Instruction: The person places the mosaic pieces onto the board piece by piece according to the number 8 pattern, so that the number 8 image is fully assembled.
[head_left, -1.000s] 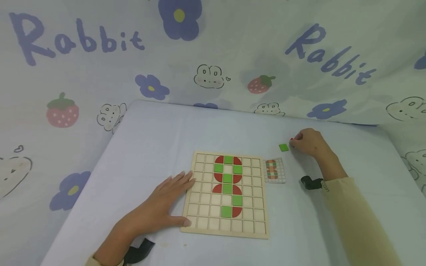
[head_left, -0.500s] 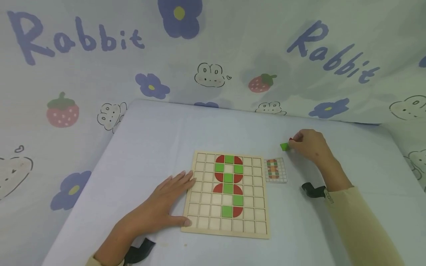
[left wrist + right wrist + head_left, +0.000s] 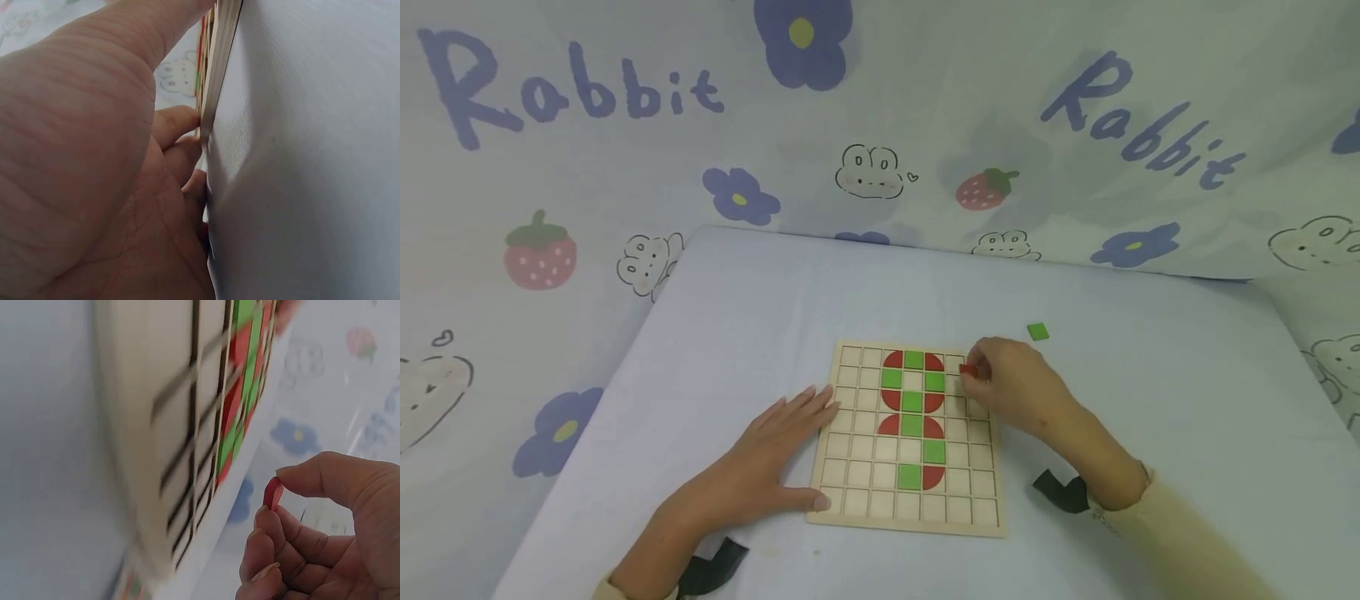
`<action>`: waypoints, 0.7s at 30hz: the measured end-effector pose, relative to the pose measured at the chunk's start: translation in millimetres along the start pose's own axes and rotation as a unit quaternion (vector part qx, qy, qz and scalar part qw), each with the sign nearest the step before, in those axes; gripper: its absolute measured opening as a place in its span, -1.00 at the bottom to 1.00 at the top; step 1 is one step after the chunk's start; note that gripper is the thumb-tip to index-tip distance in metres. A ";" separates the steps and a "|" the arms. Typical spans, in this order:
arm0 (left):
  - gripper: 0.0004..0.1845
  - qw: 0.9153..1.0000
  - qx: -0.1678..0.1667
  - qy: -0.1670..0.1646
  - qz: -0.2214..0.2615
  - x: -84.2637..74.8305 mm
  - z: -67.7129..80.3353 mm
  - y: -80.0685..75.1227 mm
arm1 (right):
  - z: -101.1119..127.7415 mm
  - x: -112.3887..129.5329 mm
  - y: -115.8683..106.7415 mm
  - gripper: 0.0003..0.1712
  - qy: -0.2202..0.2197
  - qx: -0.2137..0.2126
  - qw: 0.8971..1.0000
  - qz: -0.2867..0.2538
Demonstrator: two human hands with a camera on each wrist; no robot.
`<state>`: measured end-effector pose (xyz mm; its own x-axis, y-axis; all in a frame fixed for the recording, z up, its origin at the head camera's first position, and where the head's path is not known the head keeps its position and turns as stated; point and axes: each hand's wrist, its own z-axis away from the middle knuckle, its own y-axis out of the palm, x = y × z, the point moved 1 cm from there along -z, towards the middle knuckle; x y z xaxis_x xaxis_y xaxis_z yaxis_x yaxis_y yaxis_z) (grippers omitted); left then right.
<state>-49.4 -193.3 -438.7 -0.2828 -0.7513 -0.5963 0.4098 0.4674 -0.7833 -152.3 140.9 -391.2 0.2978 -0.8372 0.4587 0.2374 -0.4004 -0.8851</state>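
Observation:
My right hand (image 3: 1018, 383) pinches a red tile (image 3: 968, 370) between thumb and fingertips, over the upper right part of the wooden grid board (image 3: 861, 450). In the right wrist view the red tile (image 3: 273, 493) is seen edge-on, apart from the board. My left hand (image 3: 760, 467) lies along the board's left side, fingers stretched out and touching its edge, thumb at the lower left corner. Green square tiles (image 3: 912, 425) and red rounded tiles (image 3: 889, 426) fill several cells in the board's middle columns.
One green square tile (image 3: 1038, 332) lies on the white table (image 3: 760, 308) beyond the right hand. The right hand hides the small pattern card in the head view; part of a printed card (image 3: 132, 578) shows in the right wrist view. A printed curtain (image 3: 647, 150) hangs behind.
The right hand has picked up the red tile near the green tile and carried it left and nearer, over the board. The left hand stays in place.

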 end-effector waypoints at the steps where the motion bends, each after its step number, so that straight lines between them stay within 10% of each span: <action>1: 0.21 1.000 -0.001 0.000 -0.001 0.2 0.1 0.1 | 3.2 8.5 5.8 -0.82 -0.008 0.006 1.000 0.000; 21: 0.19 1.000 -0.008 0.018 -0.011 3.2 2.1 -1.0 | 42.1 82.7 68.4 -0.81 -0.126 0.100 0.987 -0.015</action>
<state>-48.9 -197.1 -439.5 -0.3230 -0.7438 -0.5852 0.3902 0.4587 -0.7983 -72.5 60.0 -410.4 0.5025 -0.6971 0.5114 0.4203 -0.3199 -0.8491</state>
